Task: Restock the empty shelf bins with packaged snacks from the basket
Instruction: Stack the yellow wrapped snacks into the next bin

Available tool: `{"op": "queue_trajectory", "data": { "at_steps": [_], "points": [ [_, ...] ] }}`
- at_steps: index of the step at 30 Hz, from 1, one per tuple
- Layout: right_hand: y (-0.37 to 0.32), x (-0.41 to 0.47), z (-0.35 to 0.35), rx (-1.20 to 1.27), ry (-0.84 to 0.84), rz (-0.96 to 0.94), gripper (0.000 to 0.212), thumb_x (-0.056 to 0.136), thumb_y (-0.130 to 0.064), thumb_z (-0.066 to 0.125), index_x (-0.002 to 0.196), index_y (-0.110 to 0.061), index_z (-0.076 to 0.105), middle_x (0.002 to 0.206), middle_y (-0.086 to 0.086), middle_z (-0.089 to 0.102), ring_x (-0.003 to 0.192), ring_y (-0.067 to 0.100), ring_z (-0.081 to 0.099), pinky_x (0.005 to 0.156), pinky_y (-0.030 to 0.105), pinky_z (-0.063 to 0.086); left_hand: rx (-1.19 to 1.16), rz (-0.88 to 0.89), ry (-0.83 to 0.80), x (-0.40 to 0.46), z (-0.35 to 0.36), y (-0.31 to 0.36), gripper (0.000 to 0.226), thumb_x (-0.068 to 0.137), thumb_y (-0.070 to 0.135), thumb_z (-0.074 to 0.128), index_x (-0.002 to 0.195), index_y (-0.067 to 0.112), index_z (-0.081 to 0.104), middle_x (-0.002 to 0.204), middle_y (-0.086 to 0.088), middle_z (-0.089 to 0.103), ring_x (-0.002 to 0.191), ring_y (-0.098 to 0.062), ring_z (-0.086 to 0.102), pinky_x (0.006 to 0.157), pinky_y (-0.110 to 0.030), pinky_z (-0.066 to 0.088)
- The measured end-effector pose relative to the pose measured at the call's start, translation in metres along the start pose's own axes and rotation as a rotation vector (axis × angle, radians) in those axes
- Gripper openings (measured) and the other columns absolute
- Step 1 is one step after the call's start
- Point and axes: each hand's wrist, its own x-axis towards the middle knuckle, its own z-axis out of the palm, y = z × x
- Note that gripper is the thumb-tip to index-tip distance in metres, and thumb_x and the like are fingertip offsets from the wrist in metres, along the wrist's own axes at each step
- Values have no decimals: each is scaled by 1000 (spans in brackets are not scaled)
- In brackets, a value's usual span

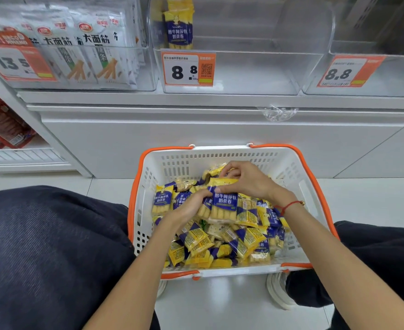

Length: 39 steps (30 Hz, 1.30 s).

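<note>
Knees [53, 246] in dark trousers frame the shot, and between them sits the basket [220, 156], white with orange handles, on the floor below the shelf. It's loaded with yellow-and-blue snack packs [220, 248], heaped loosely from its near wall to its far wall. Both hands are in there now. Right hand [246, 179] curls over the top edge of an upright pack [223, 206], fingers closed on its yellow seam. Left hand [191, 206] presses in from the left side of the same bunch, fingers wrapped around what looks like a few packs gathered together. So this is the gathering step: squaring up a handful before the lift. Up on the shelf, the middle bin [229, 75], with its 8.8 price tag [188, 69], holds just one matching stack [179, 23] in its back left corner. Next move, I'd say: keep the bunch squeezed tight, raise it clear of the basket's far wall, and stand it beside that stack.
</note>
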Motion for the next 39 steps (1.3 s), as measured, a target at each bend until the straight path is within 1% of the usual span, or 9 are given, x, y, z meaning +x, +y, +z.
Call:
{"op": "queue_trajectory", "data": {
  "at_steps": [6, 10, 15, 18, 23, 27, 31, 34, 39],
  "points": [
    [4, 1, 21, 69, 303, -96, 30, 69, -37, 82, 91, -26, 64, 98, -5, 59, 94, 10, 54, 77, 18, 44, -263, 68, -4, 0, 11, 10, 29, 96, 21, 32, 99, 15, 60, 89, -6, 67, 84, -21, 59, 89, -41, 44],
    [1, 1, 26, 43, 377, -86, 31, 79, -43, 72, 103, -25, 64, 105, -5, 57, 108, 13, 50, 89, 28, 43, -340, 74, -32, -1, 13, 13, 18, 91, 17, 43, 87, 14, 60, 79, -6, 60, 75, -19, 54, 79, -37, 42],
    [-23, -3, 12, 65, 240, 66, 61, 96, -53, 35, 143, -15, 35, 141, 3, 40, 130, 20, 41, 109, 38, 34, -478, 141, 61, -2, 12, 27, 16, 91, 18, 43, 86, 15, 57, 73, -3, 62, 68, -17, 56, 71, -34, 45],
    [-51, -8, -6, -22, 28, 68, 50, 103, -41, 25, 144, -14, 36, 145, 4, 42, 132, 21, 39, 102, 26, 29, -477, 193, 83, -7, 7, 54, 18, 90, 17, 42, 86, 14, 60, 70, -1, 67, 64, -17, 61, 67, -33, 46],
    [-97, -5, -33, 0, 123, -25, 38, 102, -35, 34, 139, -28, 43, 138, 0, 50, 121, 19, 48, 91, 27, 35, -309, 343, 151, -30, -3, 118, 24, 92, 18, 40, 88, 14, 64, 73, 0, 69, 73, -17, 61, 73, -30, 46],
    [-134, -1, -63, 17, 230, -166, 34, 101, -33, 41, 132, -27, 49, 121, -3, 59, 109, 17, 56, 94, 36, 46, -82, 464, 181, -58, -21, 182, 20, 95, 15, 38, 88, 14, 57, 75, 0, 61, 64, -8, 56, 52, -13, 46],
    [-170, 10, -86, 49, 349, -336, 23, 99, -28, 46, 121, -26, 52, 111, -7, 62, 93, 9, 60, 72, 13, 45, 176, 587, 254, -78, -49, 235, 13, 93, 24, 48, 89, 25, 60, 91, 6, 63, 90, -12, 58, 77, -22, 44],
    [-192, 24, -96, 112, 437, -443, 22, 97, -26, 52, 117, -33, 45, 110, -12, 62, 97, 5, 62, 77, 13, 48, 217, 641, 261, -82, -71, 270, 10, 89, 19, 53, 91, 20, 63, 96, 3, 65, 90, -11, 58, 78, -22, 42],
    [-211, 47, -113, -27, 549, -531, 43, 89, -21, 65, 108, -48, 38, 98, -27, 54, 93, -3, 56, 75, 6, 42, 197, 817, 224, -57, -99, 299, 56, 68, 12, 65, 121, 23, 52, 107, -2, 66, 94, -12, 62, 82, -20, 51]
  ]
}}
